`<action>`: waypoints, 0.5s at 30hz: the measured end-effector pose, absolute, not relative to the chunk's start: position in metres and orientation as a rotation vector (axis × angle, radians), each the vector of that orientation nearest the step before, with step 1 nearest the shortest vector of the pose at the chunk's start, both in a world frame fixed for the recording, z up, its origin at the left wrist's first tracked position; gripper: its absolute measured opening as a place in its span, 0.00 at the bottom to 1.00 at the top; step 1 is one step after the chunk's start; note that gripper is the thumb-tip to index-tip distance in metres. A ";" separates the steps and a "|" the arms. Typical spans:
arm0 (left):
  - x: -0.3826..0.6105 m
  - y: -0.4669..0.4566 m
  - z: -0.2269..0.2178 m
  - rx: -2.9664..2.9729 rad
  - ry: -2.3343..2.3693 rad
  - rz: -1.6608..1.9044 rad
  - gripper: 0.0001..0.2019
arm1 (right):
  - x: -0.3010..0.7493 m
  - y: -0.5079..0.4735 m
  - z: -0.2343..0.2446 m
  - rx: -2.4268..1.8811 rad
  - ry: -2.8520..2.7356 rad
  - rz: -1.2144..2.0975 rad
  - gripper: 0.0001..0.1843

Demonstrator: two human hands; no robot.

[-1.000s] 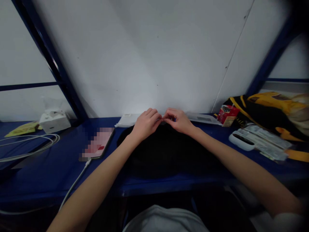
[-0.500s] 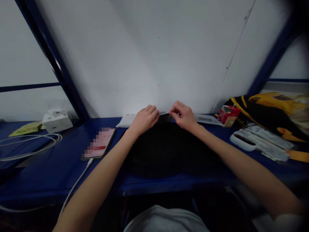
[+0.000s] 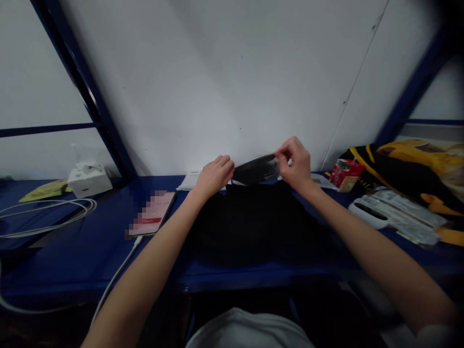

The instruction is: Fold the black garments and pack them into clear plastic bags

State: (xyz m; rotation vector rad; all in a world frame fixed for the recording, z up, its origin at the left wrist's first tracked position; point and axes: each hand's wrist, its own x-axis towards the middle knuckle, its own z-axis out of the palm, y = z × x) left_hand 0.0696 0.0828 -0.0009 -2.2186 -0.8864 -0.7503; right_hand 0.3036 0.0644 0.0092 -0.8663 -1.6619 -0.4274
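Your right hand (image 3: 294,164) pinches the right end of a glossy dark sheet (image 3: 256,169), and your left hand (image 3: 214,176) pinches its left end, fingers curled. The sheet stretches between them, just above a black cloth (image 3: 253,227) near the far edge of the blue shelf (image 3: 72,270), a phone (image 3: 150,212) to the left.

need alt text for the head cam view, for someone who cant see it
The left hand and right hand hold a dark, glossy strip between them, above a black cloth on a blue metal bench. A phone with a white cable lies to the left, and a red carton stands to the right.
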 end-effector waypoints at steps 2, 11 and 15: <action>0.063 0.087 -0.001 -2.226 -0.956 -0.743 0.09 | 0.316 0.068 0.014 -0.907 -1.578 -0.450 0.04; 0.048 0.080 0.000 -2.324 -1.205 -0.760 0.06 | 0.328 0.083 0.010 -1.007 -1.582 -0.348 0.04; 0.050 0.076 -0.001 -2.347 -1.180 -0.730 0.07 | 0.321 0.075 0.011 -1.055 -1.595 -0.466 0.05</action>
